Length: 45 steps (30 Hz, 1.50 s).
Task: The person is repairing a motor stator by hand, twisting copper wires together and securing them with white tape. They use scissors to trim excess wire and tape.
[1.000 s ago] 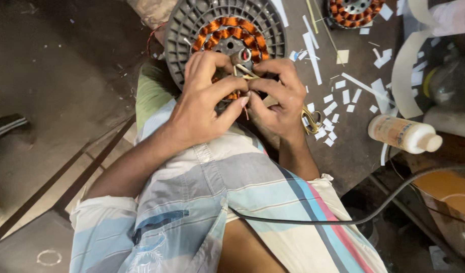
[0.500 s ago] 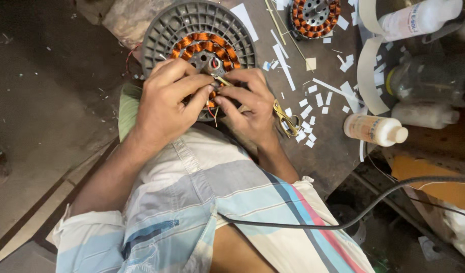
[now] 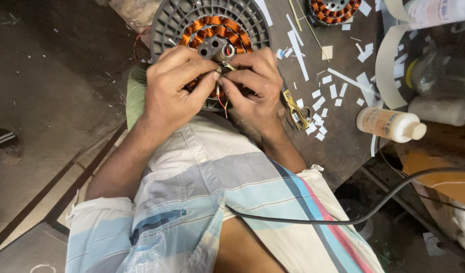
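Stator (image 3: pixel 210 25) shifted w/ view; both hands' fingers (image 3: pixel 204 81) still pinch its wires (image 3: pixel 222 101).

Workbench (image 3: pixel 344 146): dark, worn top. Far centre, grey round fan motor housing (image 3: pixel 172 20) with copper-wound stator. Far right, second copper-wound stator (image 3: pixel 333 7). Centre right, scattered white paper slips (image 3: pixel 333 91) and long strips. Near them, small brass-handled scissors (image 3: pixel 296 108). Right edge, white squeeze bottle (image 3: pixel 389 124) lying on its side.
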### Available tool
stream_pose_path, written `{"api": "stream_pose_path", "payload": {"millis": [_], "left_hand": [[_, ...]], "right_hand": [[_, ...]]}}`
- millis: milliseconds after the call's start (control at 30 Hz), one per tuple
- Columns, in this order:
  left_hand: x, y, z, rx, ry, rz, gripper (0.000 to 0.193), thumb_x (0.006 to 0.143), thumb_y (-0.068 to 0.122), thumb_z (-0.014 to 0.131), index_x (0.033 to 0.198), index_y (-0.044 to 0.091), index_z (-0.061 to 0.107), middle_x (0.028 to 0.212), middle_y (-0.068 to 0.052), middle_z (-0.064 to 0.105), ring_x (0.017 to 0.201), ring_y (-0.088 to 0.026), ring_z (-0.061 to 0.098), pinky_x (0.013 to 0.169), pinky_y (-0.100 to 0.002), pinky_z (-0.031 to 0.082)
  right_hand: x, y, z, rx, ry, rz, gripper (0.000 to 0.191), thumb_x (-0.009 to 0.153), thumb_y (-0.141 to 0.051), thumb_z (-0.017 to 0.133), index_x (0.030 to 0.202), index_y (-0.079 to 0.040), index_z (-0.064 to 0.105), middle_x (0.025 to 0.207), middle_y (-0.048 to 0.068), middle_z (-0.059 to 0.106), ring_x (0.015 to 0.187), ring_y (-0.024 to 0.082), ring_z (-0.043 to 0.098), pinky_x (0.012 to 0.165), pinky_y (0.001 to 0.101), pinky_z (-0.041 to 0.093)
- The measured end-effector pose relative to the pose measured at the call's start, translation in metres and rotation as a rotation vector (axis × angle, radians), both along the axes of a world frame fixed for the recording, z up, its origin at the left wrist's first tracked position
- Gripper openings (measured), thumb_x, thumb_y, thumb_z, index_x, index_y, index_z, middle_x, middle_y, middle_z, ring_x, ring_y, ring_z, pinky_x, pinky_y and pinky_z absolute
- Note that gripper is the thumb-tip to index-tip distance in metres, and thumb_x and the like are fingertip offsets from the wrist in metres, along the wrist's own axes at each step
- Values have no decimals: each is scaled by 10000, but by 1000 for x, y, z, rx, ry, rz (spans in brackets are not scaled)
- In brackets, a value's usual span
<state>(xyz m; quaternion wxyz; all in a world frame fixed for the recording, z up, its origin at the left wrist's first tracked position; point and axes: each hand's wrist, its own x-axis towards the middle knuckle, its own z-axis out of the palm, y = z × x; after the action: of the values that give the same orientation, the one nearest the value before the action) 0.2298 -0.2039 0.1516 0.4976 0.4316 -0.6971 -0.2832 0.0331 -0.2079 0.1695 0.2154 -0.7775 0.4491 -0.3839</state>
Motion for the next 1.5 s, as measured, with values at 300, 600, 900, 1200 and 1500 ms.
{"api": "stream_pose_path", "payload": {"millis": [300,600,900,1200,1500], "left_hand": [[4,-6,-12,-57,-57,-110,138,937,-3,773,1071,28,763,1051,-82,737,1002,-269,700,1045,-429,515],[7,-4,-7,-377,-497,-200,128,974,146,688,1094,112,716,1280,-10,698,1222,-211,572,1041,-397,437],[14,-10,-6,-264,-427,-211,133,1001,110,697,1128,122,734,1143,38,686,1112,-203,543,1113,-404,387],[11,-7,-4,-259,-473,-148,140,949,114,698,1057,166,770,1022,46,621,1093,-205,508,1210,-461,332],[14,-15,-7,-152,-305,-206,168,949,206,804,1081,107,771,1052,-25,576,1121,-271,498,1151,-479,364]], "right_hand": [[-31,-17,-14,96,-141,218,163,831,-76,853,965,-21,778,1166,121,682,1016,239,603,861,344,509],[-49,-19,-18,184,-118,329,155,852,-134,807,936,-10,765,1220,119,614,1048,233,587,856,335,499],[-40,-19,-13,166,-136,298,184,845,-183,839,904,-23,769,1162,115,615,1051,244,599,857,344,492],[-33,-20,-8,131,-73,232,223,845,-202,853,895,-14,744,1130,103,638,1027,237,606,872,368,485],[-36,-20,-13,193,-127,251,282,886,-264,864,984,-18,766,1197,117,645,1086,237,624,889,331,517]]}}
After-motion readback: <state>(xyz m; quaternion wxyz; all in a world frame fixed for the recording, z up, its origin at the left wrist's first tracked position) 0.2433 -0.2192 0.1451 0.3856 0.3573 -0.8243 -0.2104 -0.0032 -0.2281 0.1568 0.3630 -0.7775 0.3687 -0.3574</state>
